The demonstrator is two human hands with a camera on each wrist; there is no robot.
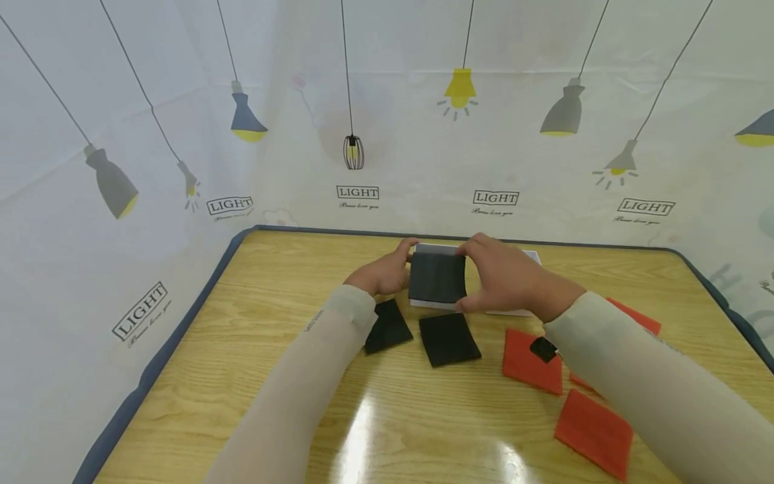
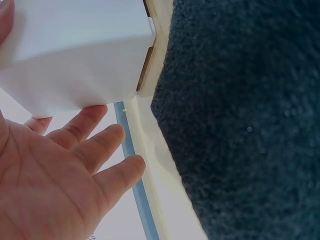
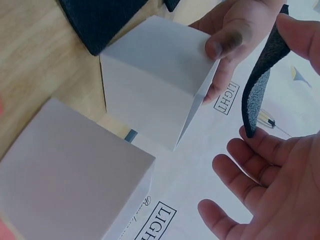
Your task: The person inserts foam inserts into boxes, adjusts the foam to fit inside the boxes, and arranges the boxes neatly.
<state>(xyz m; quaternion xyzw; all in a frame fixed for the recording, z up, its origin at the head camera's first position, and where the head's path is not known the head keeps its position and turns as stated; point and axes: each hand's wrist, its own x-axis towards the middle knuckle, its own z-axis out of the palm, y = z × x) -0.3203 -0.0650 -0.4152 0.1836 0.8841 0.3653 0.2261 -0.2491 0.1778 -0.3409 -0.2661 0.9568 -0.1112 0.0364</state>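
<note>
Pinching a black square [image 1: 437, 277], the right hand [image 1: 508, 274] hangs above the white box [image 3: 145, 102] the left hand [image 1: 383, 271] grips near the worktop's [image 1: 278, 289] far edge.

Cannot see much of the gripped white box [image 1: 434, 305] from the head, behind the held black square [image 1: 437, 277], nor most of the left hand's [image 1: 383, 272] fingers, at the grip's far side. Just right of the right hand's [image 1: 506, 272] pinch, can make out only edges of a second white box [image 1: 509, 312]; in the right wrist view, lose its left and lower parts past the frame. Below the left hand's grip, miss part of a loose black square [image 1: 391, 327] behind the left sleeve [image 1: 302, 376]. Beside that grip, in the left wrist view, find dark felt [image 2: 245, 120], blurred and cut off; cannot tell which square.
</note>
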